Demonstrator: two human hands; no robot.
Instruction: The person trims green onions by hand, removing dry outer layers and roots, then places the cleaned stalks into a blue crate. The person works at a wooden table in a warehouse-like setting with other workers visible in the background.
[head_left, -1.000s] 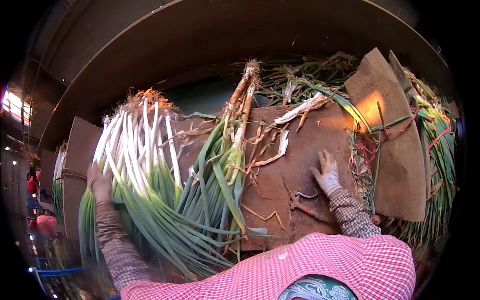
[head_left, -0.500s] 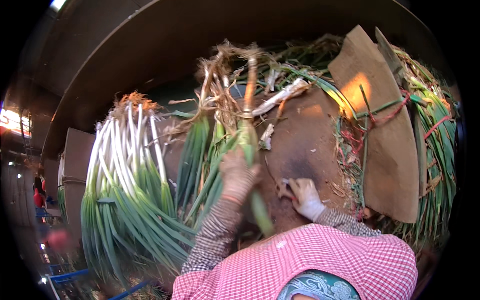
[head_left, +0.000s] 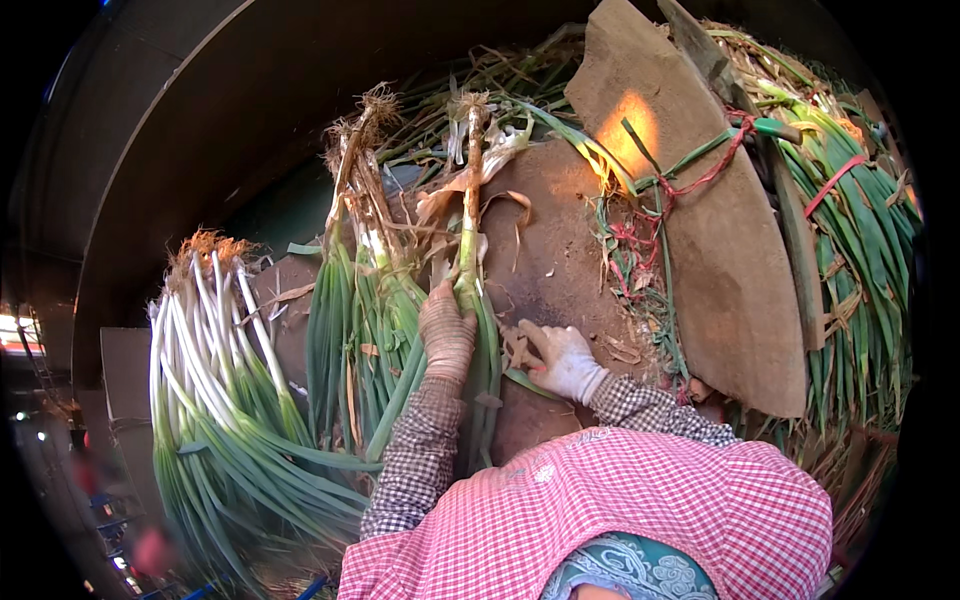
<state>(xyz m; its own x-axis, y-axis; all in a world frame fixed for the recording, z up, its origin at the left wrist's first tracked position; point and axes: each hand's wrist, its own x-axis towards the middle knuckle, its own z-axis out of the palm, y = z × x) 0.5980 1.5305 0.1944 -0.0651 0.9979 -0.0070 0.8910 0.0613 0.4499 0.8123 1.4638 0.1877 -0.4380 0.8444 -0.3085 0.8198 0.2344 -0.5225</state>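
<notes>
My left hand (head_left: 447, 335), in a soiled glove, is closed round the green part of a long green onion (head_left: 470, 220). The onion lies roots away from me, its shank wrapped in brown dry skin. Just right of it, my right hand (head_left: 563, 362), in a paler glove with brown-stained fingertips, is curled above the work surface. Whatever its fingers hold is too small to make out. Left of the held onion lies a bunch of untrimmed green onions (head_left: 372, 200) with dry roots and skins. Further left rests a pile of clean white-shanked green onions (head_left: 205, 345).
A brown upright panel (head_left: 690, 230) stands at the right, tied with red string (head_left: 720, 170). Behind it are more green onions (head_left: 865, 235). Leaf scraps (head_left: 500, 75) lie along the far side. The brown work surface (head_left: 560, 230) carries bits of dry skin.
The view has shifted, moving the panel leftward in the picture. The held onion, blurred before, now lies steady. My right hand has come closer to it, and loose dry skin shows beside its shank.
</notes>
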